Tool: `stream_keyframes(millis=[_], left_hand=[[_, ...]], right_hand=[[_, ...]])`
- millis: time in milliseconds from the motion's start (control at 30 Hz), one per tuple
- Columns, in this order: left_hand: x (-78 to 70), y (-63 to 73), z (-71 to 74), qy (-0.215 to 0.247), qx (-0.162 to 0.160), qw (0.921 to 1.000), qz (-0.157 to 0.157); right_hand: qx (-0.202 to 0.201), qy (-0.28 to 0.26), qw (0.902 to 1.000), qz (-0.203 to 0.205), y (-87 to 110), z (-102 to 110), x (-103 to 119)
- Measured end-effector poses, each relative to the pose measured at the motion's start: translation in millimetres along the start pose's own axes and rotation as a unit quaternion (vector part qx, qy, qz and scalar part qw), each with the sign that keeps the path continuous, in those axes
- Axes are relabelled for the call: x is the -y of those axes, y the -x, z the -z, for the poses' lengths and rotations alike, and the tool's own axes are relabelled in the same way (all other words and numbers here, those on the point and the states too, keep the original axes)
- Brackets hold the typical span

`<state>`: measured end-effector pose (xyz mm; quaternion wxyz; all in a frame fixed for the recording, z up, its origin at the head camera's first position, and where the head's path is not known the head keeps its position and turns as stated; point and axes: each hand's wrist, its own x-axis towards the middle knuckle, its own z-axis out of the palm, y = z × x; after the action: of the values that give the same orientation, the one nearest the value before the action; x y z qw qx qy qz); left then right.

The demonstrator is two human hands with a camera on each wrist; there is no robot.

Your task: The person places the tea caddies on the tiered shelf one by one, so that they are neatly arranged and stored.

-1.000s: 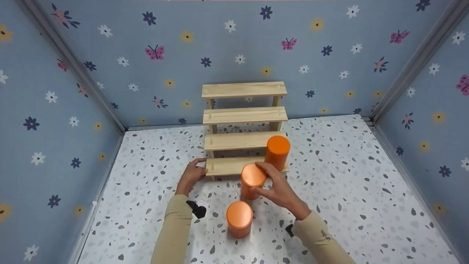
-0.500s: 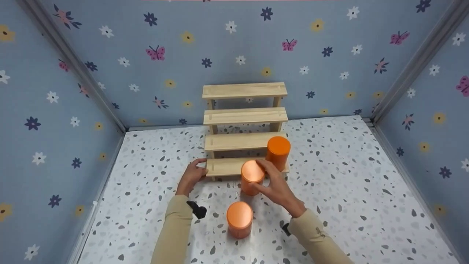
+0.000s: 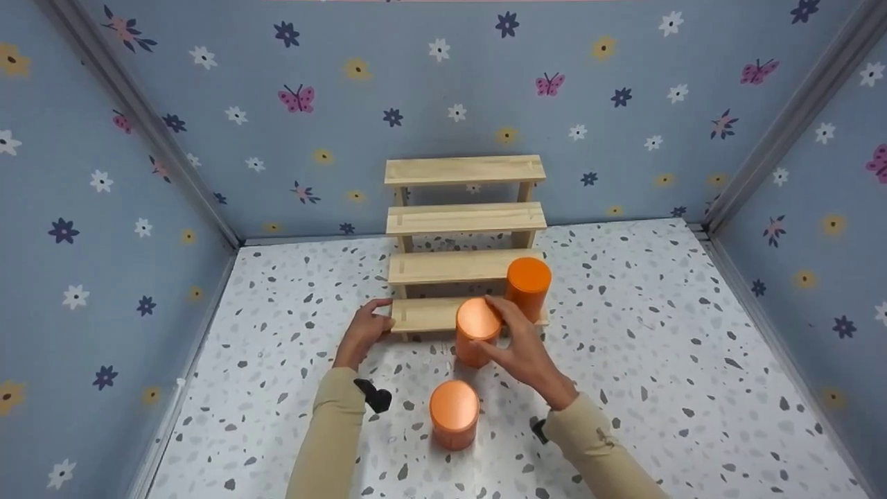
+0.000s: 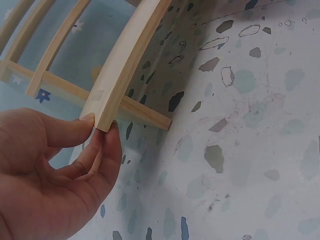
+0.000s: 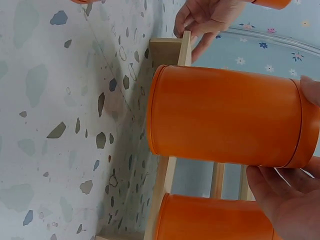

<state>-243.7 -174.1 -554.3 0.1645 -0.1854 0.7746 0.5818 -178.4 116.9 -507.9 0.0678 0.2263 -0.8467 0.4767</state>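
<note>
An orange lidded canister (image 3: 478, 321) is in my right hand (image 3: 524, 355), which grips it near the lid, upright, just before the front edge of the wooden stepped shelf (image 3: 426, 315). In the right wrist view the canister (image 5: 225, 117) hangs in front of the lowest step, thumb and fingers around its lid end. My left hand (image 3: 362, 336) pinches the left end of that step; the left wrist view shows thumb and fingers on the board's end (image 4: 107, 107). A second orange canister (image 3: 529, 278) stands at the step's right end, close to my right fingers.
A third orange canister (image 3: 454, 410) stands on the speckled white surface (image 3: 658, 388) in front of the shelf. Behind the shelf rises a blue flowered wall (image 3: 457, 83), with similar panels at left and right.
My right hand has moved the canister slightly forward and up, closer to the lowest step. The left hand keeps its hold on the shelf, and the other two canisters stay put.
</note>
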Motion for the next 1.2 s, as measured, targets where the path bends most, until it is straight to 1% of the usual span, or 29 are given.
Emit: stream_keyframes(millis=[100, 333, 467, 567, 833, 867, 967, 1067, 1100, 1200], left_hand=[[-0.1, 1.2, -0.2, 0.004, 0.0, 1.0, 0.001], [1.4, 2.3, -1.3, 0.028, 0.0, 0.9996, 0.004], [1.8, 2.0, -1.2, 0.031, -0.001, 0.9994, 0.011], [1.6, 2.5, -1.1, 0.033, 0.0, 0.9994, 0.011], [0.2, 2.4, -1.1, 0.025, -0.003, 0.9997, 0.003], [0.3, 1.8, -1.2, 0.013, -0.005, 0.9999, -0.004], [0.9, 1.3, -1.1, 0.01, -0.005, 0.9999, -0.008], [1.3, 1.5, -1.1, 0.015, -0.006, 0.9998, -0.008], [1.3, 2.0, -1.0, 0.027, -0.005, 0.9996, 0.0], [1.3, 2.2, -1.2, 0.032, -0.005, 0.9995, 0.001]], right_hand=[[-0.003, -0.002, 1.0, 0.006, -0.4, 0.3, 1.4], [-0.028, 0.003, 0.9992, 0.028, -1.8, -1.0, 0.9], [-0.024, 0.001, 0.9995, 0.023, -3.0, -1.7, -0.4], [-0.024, 0.004, 0.9993, 0.028, -4.4, -2.2, -0.6], [-0.049, 0.054, 0.9964, 0.044, -11.1, -5.0, -0.7], [-0.06, 0.054, 0.9948, 0.062, -13.6, -7.7, -8.9], [-0.078, 0.08, 0.9909, 0.077, -16.1, -8.3, -7.9], [-0.077, 0.094, 0.9897, 0.075, -19.0, -7.7, -5.8], [-0.068, 0.105, 0.9904, 0.059, -18.1, -5.0, 3.6], [-0.057, 0.12, 0.99, 0.046, -20.4, -4.3, 6.3]])
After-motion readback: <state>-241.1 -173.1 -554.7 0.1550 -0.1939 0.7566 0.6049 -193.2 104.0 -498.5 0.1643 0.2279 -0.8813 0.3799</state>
